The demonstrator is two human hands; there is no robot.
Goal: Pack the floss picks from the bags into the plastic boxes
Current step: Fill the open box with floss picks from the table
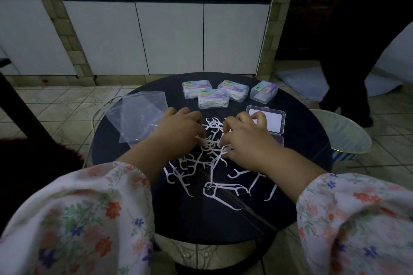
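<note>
Both the left hand (pixel 178 127) and right hand (pixel 243 138) have fingers curled, grasping loose floss picks (pixel 210 163) heaped mid-table (pixel 223 219), empty bags (pixel 138 114) at its left edge, filled boxes (pixel 213 98) along its far edge, one open box (pixel 271 118) at its right.

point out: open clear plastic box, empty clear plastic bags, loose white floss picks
open clear plastic box (pixel 271 119): head view, white insert.
empty clear plastic bags (pixel 138 110): head view, middle of top bag.
loose white floss picks (pixel 220 195): head view, near pick's handle.

home interior, tiled floor (pixel 67 105), white cabinet doors (pixel 169 38)
</note>
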